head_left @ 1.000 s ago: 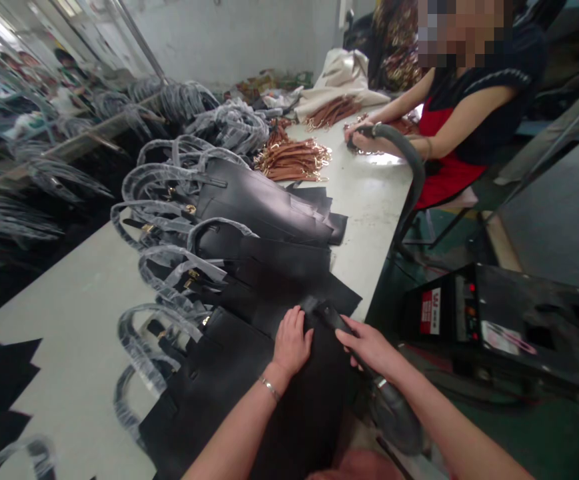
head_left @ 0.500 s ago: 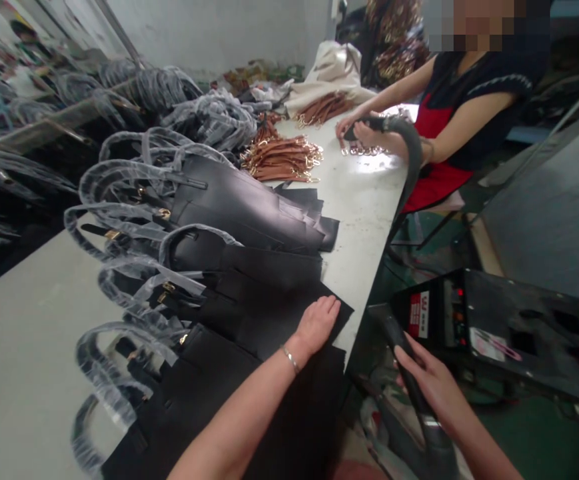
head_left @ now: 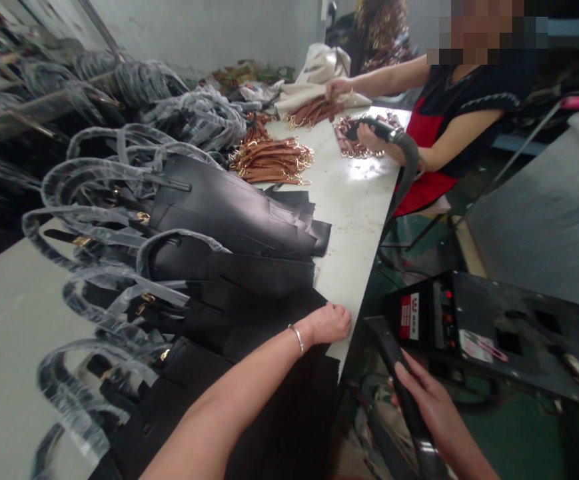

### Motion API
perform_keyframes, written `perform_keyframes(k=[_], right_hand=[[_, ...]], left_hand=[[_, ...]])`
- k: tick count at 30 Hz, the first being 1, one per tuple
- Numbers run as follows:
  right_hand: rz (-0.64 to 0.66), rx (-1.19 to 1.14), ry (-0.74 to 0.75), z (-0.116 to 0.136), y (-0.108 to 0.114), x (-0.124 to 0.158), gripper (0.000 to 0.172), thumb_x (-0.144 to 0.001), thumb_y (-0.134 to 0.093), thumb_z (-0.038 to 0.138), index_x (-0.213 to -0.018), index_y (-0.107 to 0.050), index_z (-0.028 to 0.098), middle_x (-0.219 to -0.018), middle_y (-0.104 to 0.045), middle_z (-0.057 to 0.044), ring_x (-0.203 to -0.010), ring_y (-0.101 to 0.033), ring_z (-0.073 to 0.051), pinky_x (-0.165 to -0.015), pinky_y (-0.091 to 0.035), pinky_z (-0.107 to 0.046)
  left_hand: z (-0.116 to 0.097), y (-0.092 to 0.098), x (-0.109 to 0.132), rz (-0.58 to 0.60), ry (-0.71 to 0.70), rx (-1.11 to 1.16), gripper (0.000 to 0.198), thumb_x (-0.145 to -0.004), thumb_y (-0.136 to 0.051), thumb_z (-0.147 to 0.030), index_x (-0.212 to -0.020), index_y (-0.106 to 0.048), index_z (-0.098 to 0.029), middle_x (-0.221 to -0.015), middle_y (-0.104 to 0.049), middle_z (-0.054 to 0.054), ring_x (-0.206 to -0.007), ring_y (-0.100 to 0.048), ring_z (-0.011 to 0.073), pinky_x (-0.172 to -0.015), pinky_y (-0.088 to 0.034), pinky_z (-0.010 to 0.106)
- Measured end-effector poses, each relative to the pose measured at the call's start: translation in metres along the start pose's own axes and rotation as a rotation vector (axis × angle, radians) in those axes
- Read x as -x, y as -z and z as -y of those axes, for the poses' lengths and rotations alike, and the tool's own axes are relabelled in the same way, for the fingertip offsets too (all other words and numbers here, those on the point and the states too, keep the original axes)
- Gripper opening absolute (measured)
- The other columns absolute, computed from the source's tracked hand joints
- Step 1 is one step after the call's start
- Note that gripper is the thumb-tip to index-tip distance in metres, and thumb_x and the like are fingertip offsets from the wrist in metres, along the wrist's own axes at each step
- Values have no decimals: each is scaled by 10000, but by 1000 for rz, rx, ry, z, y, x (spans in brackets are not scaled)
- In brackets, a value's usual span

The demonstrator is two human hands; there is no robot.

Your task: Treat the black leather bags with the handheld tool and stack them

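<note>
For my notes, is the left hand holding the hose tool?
No, the left hand rests on a black handbag; the right hand grips the tool.

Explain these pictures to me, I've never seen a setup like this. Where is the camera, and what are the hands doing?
The camera is worn on a person's head and looks down at their own hands. The left hand lies flat on a black leather handbag. The right hand grips a black hand-held nozzle. More black handbags, handles wrapped in clear plastic, lie on a white worktable beside brown straps with gold fittings. At right stands a black machine with red lights. Farther along the table, a co-worker holds a similar nozzle on a hose.
</note>
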State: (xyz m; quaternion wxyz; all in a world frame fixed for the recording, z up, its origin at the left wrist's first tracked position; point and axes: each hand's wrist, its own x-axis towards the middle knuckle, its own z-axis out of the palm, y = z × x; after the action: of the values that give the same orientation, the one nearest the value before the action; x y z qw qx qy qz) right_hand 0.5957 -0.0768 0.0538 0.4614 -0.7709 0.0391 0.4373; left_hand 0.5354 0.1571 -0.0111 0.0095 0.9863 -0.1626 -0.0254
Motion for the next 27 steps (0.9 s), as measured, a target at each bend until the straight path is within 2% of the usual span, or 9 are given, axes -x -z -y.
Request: perform_keyframes(k=[3,11,14,16,18,20,23,25,27], right_hand=[[1,5,12,2,-1,3,910,-686,-660,662,-1425,-415,191,-708,-665,1,-560,-594,-167,-487,-434,-258],[14,25,35,3,-8,6,866,-702,-668,609,-1422,-428,193,-684,-661,2,-532,-596,-176,-463,-434,-261],[38,34,64,8,-16,4,842,-725,-654,601,-1429,-416,205,-685,-654,12,-522,-587,-164,-470,-435,-257],[63,56,78,12,-20,4,821,-735,-648,594,-1428,-417,217,-685,-649,18,-526,-587,-160,-476,-437,-256],[92,77,89,15,-22,4,804,-740,-645,589,-1420,-429,220,-684,-639,25,-528,-585,-154,-482,-437,-254],[134,99,81,16,-21,4,803,-740,-646,587,-1416,-436,207,-675,-627,31,-520,-578,-144,-486,-434,-249],[210,130,35,17,-19,3,771,-762,-634,580,-1407,-445,202,-662,-626,31,-499,-572,-127,-477,-427,-232],[241,124,6,19,-22,-1,726,-786,-621,569,-1401,-450,223,-662,-635,26,-479,-572,-118,-451,-414,-216],[255,92,-4,25,-29,-8,685,-804,-610,557,-1392,-453,245,-658,-634,24,-459,-571,-114,-420,-404,-205]], left_hand=[[3,-4,-1,-18,-26,-45,313,-955,-315,-133,-941,-627,-101,-915,-573,139,-769,-537,229,-561,-410,360],[7,-15,-4,-38,39,43,311,-971,-284,-139,-941,-593,-120,-887,-585,118,-734,-536,204,-516,-390,316],[9,-15,-10,-70,109,82,262,-964,-328,-148,-931,-588,-127,-861,-592,101,-741,-557,200,-528,-424,299],[9,-12,-9,-97,205,102,218,-947,-366,-125,-916,-581,-134,-848,-598,85,-748,-576,194,-563,-461,290],[7,-8,-2,-132,330,117,210,-935,-373,-92,-945,-577,-142,-884,-615,75,-785,-598,184,-630,-505,288],[0,-8,13,-173,453,123,248,-932,-361,-67,-1037,-570,-148,-999,-633,81,-902,-614,181,-767,-535,309],[-13,-18,41,-296,639,114,327,-929,-369,-66,-1207,-526,-136,-1246,-591,116,-1189,-538,220,-1032,-447,409],[-22,-27,55,-362,704,125,351,-930,-393,-91,-1261,-506,-117,-1341,-546,134,-1286,-471,247,-1103,-382,451],[-27,-34,63,-373,707,154,366,-927,-403,-101,-1279,-504,-111,-1365,-534,141,-1298,-467,246,-1109,-381,448]])
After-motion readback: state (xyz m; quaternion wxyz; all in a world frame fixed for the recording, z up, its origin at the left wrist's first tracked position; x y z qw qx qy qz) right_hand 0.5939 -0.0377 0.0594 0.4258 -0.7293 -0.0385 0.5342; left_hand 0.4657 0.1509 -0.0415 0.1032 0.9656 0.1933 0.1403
